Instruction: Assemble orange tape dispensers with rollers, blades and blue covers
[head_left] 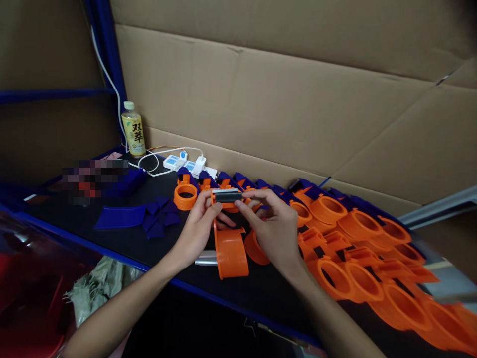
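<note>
Over the near part of the table, my left hand is closed around the upper side of an orange tape dispenser, its round hub hanging below. Across the top lies a black roller, with a pale serrated strip along its far edge. My right hand pinches the right end of the roller between thumb and forefinger; its other fingers are partly hidden. A shiny metal piece shows left of the hub. Behind my right hand another orange ring is partly covered.
Rows of orange dispensers, several with dark blue parts, fill the right side. Loose blue pieces lie left of my hands. Power strips, white cables and a yellow-labelled bottle stand at the back, before a cardboard wall.
</note>
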Demonstrator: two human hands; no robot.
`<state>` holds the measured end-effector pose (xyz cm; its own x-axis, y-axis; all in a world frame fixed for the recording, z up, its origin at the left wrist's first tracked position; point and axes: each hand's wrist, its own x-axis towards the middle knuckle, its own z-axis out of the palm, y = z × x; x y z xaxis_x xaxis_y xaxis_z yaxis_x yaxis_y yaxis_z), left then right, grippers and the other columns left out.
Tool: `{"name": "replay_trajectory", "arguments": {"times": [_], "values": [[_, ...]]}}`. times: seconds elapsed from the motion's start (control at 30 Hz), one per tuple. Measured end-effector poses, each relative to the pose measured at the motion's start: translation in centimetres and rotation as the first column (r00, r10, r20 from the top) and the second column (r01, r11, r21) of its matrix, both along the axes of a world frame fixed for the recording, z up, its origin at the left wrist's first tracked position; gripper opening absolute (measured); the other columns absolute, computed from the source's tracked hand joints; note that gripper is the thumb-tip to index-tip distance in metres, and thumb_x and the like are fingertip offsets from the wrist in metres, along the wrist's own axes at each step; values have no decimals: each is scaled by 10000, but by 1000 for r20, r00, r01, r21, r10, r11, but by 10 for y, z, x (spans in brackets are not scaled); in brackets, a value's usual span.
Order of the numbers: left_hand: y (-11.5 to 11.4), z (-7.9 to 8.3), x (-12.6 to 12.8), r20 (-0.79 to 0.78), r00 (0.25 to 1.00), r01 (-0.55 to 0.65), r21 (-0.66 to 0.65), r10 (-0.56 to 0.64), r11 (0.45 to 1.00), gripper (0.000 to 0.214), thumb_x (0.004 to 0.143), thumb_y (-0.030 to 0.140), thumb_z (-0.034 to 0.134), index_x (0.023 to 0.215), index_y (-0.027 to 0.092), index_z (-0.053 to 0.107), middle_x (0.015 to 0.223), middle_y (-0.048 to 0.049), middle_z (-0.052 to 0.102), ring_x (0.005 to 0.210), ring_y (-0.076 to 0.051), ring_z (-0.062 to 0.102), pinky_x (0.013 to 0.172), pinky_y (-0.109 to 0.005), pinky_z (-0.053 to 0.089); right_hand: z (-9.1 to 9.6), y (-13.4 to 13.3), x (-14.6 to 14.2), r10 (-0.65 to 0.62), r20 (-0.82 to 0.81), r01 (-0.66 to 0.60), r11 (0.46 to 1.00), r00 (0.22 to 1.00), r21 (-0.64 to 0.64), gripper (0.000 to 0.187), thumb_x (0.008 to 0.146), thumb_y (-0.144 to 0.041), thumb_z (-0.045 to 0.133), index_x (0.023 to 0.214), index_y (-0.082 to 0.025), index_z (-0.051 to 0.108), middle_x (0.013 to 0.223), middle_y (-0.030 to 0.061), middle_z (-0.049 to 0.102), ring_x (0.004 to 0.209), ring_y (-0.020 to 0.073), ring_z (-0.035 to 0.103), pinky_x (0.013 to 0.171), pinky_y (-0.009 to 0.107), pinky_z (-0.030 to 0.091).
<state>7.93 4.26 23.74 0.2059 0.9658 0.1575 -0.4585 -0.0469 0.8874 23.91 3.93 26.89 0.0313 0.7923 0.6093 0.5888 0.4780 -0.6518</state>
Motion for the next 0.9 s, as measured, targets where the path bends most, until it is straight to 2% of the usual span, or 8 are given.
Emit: {"name": "replay_trajectory", "arguments": {"times": [0.07, 0.17, 0.27, 0.37, 0.57, 0.63, 0.73, 0.9], "values": [[0, -3, -1, -50, 999, 1, -9, -2, 1000, 337, 980, 385, 537, 1272, 221, 506, 783, 2, 706, 718, -198, 722, 722, -321, 539, -2, -1, -3, -49, 110, 38, 994, 993, 100, 121, 887, -306, 748, 963, -215, 723, 799, 6, 712, 612, 115, 614, 523, 249, 489], [1, -10, -1, -111, 994, -4, -25, 1, 1000, 425, 1000, 413, 500, 1377, 222, 457, 705, 15, 662, 742, -227, 706, 760, -356, 525, -6, 1, -5, -87, 266, 10, 960, 960, 278, 61, 910, -253, 723, 964, -226, 714, 921, 39, 760, 797, 177, 685, 690, 332, 555], [2, -15, 1, -127, 991, -44, -9, 43, 999, 432, 999, 475, 506, 1354, 231, 472, 766, 2, 666, 734, -221, 689, 761, -362, 514, -12, 3, -5, -96, 340, -42, 925, 935, 378, 49, 918, -198, 705, 954, -230, 698, 970, 55, 771, 897, 209, 700, 809, 391, 565], [5, -17, 2, -121, 989, -86, 2, 85, 996, 452, 980, 562, 519, 1297, 240, 495, 803, -3, 667, 714, -198, 670, 728, -335, 504, -17, 4, -5, -75, 385, -101, 903, 920, 418, 104, 911, -149, 697, 964, -238, 704, 969, 54, 775, 902, 208, 702, 800, 387, 573], [9, -16, 0, -114, 987, -107, 55, 113, 993, 362, 990, 556, 512, 1173, 244, 498, 658, 39, 578, 594, -162, 601, 660, -299, 477, -15, 7, -10, 29, 218, -102, 936, 976, 336, 72, 921, -178, 691, 930, -245, 715, 947, 36, 770, 852, 191, 712, 751, 380, 579], [10, -15, -1, -98, 988, -111, 65, 117, 992, 324, 1000, 535, 506, 1152, 250, 488, 650, 45, 568, 587, -156, 591, 664, -295, 475, -12, 8, -12, 34, 225, -111, 934, 974, 340, 73, 921, -175, 687, 928, -239, 721, 934, 34, 770, 851, 191, 709, 767, 387, 571], [10, -15, -1, -80, 990, -113, 59, 118, 992, 316, 984, 528, 544, 1142, 262, 482, 691, 47, 571, 587, -148, 586, 658, -292, 478, -11, 7, -14, 53, 217, -120, 943, 975, 309, 77, 925, -182, 681, 933, -241, 730, 940, 32, 768, 874, 191, 706, 770, 386, 566], [10, -17, 0, -80, 987, -135, 57, 140, 989, 337, 965, 512, 584, 1181, 283, 464, 806, 33, 592, 601, -136, 592, 654, -291, 502, -12, 5, -16, 89, 89, -105, 976, 992, 191, 63, 931, -215, 680, 926, -237, 739, 968, 34, 761, 860, 173, 701, 597, 300, 532]]}}
